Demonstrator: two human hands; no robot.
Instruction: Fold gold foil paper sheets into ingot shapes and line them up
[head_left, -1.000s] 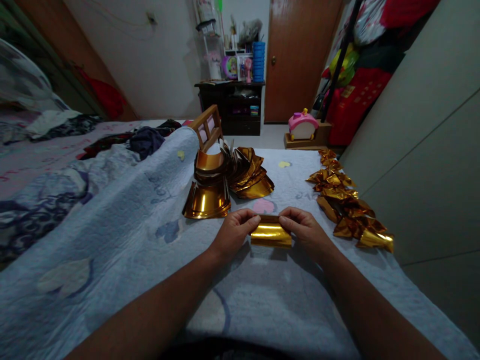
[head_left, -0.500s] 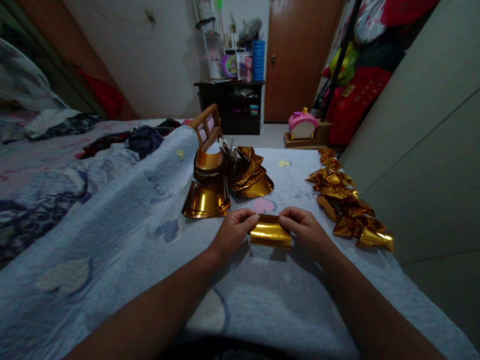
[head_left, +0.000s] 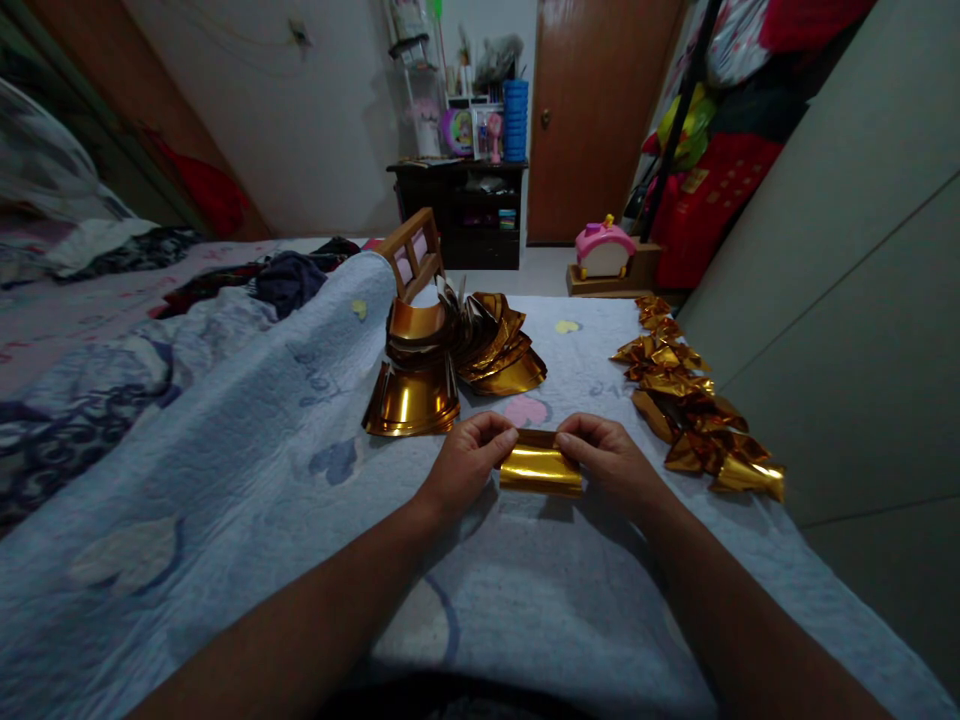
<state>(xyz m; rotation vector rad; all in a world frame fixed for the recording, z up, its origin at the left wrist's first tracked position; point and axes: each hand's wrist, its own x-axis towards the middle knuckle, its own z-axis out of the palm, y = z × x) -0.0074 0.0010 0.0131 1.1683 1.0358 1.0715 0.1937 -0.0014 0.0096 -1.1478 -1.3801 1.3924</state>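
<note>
A sheet of shiny gold foil paper (head_left: 541, 472) is stretched between my two hands, just over the bed cover. My left hand (head_left: 472, 455) pinches its upper left corner between thumb and fingers. At the upper right corner my right hand (head_left: 604, 450) grips it the same way. The sheet curves over along its length, and its lower edge hangs free. Beyond my left hand lie fanned stacks of gold foil sheets (head_left: 415, 395). To the right of my right hand runs a row of folded, crumpled gold foil pieces (head_left: 694, 420).
A light blue patterned bed cover (head_left: 570, 580) lies under everything. Past its far end stand a small wooden frame (head_left: 412, 255), a dark cabinet (head_left: 459, 215) and a pink toy (head_left: 604, 250). Clothes (head_left: 292, 275) are heaped at left; a pale panel (head_left: 862, 300) borders the right.
Almost nothing differs. Both hands keep their pinch on the gold foil sheet, and the view has shifted very slightly.
</note>
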